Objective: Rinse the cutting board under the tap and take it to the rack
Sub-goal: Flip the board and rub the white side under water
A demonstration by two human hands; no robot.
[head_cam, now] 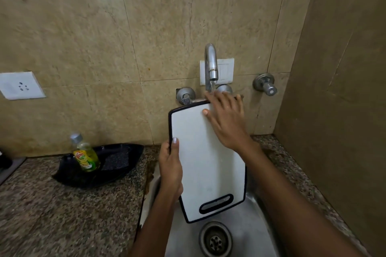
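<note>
Meanwhile, white cutting board tilted over sink, top edge under running tap at 12 o'clock; left hand clamps 9 o'clock edge, right hand flat, fingers spread, on upper face; stiff, light, likely wet-slick; firmer hold probably handle slot

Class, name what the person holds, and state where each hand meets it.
The cutting board: left hand grips its left long edge; right hand lies flat on its top end.

A home kitchen. A steel sink with a wall tap sits low centre in a speckled granite counter. Dish-soap bottle at lower left, beige tiled wall behind.
</note>
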